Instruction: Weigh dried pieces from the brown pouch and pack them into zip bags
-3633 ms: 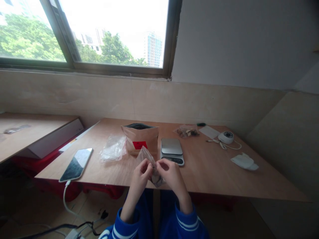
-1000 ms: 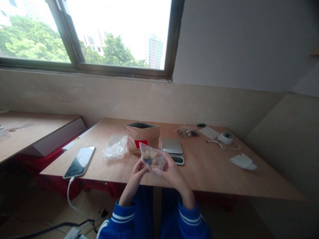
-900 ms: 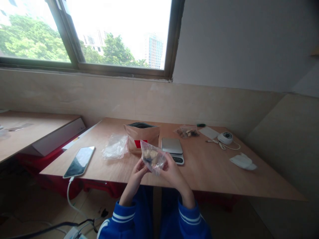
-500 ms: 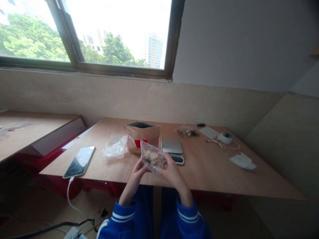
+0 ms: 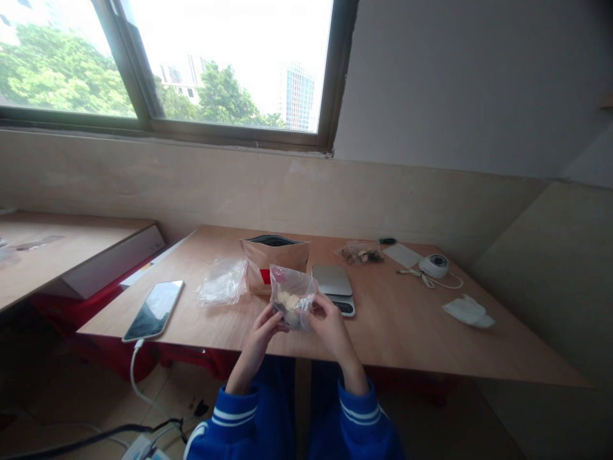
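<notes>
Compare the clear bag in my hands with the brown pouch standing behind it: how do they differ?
The clear bag is see-through, showing pale pieces inside; the brown pouch is opaque, with a red patch. The clear bag is held by the left hand and right hand, while the brown pouch stands on the table. The clear bag looks smaller than the brown pouch.

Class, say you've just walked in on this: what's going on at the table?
The person's left hand and right hand hold up a clear bag with pale and dark pieces inside. Just beyond it, a brown pouch stands open on the table. A scale sits to the pouch's right, and more clear plastic lies to its left. A phone lies further left, plugged into a cable.
</notes>
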Tool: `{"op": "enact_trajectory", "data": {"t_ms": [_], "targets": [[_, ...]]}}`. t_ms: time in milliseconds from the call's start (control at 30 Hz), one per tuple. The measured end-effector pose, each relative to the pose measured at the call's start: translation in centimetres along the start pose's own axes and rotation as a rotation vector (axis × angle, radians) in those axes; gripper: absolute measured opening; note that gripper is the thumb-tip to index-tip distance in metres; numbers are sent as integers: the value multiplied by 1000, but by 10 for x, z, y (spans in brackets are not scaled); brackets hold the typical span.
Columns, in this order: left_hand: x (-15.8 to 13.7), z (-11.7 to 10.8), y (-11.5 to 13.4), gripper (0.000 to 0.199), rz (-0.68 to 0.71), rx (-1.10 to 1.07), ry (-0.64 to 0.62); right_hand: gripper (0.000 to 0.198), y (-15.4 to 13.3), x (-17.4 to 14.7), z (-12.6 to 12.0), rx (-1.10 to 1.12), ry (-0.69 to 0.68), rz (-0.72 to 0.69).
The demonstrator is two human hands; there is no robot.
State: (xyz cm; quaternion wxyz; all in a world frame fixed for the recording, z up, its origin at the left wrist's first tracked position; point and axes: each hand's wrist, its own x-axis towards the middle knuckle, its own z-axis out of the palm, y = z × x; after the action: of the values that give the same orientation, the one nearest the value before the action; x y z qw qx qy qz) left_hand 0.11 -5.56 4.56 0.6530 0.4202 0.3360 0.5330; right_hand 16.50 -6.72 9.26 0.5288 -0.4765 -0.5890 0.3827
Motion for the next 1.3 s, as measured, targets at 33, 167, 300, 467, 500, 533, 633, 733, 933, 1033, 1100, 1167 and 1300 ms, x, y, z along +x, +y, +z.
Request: {"op": "enact_trajectory", "data": {"t_ms": [33,167,300,467,500,533,633,733,933,1033,1100,1167,1300], "targets": [[0,0,0,35,1,-2,8,20,1,1,1,13,13,2],[0,-1,-3,41,-4,-3,42,24,6,2,4,61,50,15],[-1,3,-1,42,9,52,10,29,3,2,4,32,30,18],[-1,10,2,40,27,105,7,34,0,0,5,-73,85,15],[-1,10,2,40,27,106,13,32,0,0,6,-97,115,-1],[-1,10,1,39,24,103,21,29,0,0,6,-107,139,-14],[0,7,-2,42,17,60,53,27,0,1,8,-27,170,-34],[1,3,-1,44,12,-26,100,31,1,0,6,119,214,-27],[2,-7,8,46,66,-154,159,34,-21,15,-7,170,324,-97],[1,-10,11,46,96,-151,227,24,-50,45,-8,14,252,-326],[0,-12,13,47,103,-146,263,21,-69,73,-6,-86,152,-461],[-1,-14,15,48,104,-150,281,18,-81,102,-2,-183,20,-554],[-3,-18,20,48,104,-152,311,19,-87,142,5,-360,-261,-577]]}}
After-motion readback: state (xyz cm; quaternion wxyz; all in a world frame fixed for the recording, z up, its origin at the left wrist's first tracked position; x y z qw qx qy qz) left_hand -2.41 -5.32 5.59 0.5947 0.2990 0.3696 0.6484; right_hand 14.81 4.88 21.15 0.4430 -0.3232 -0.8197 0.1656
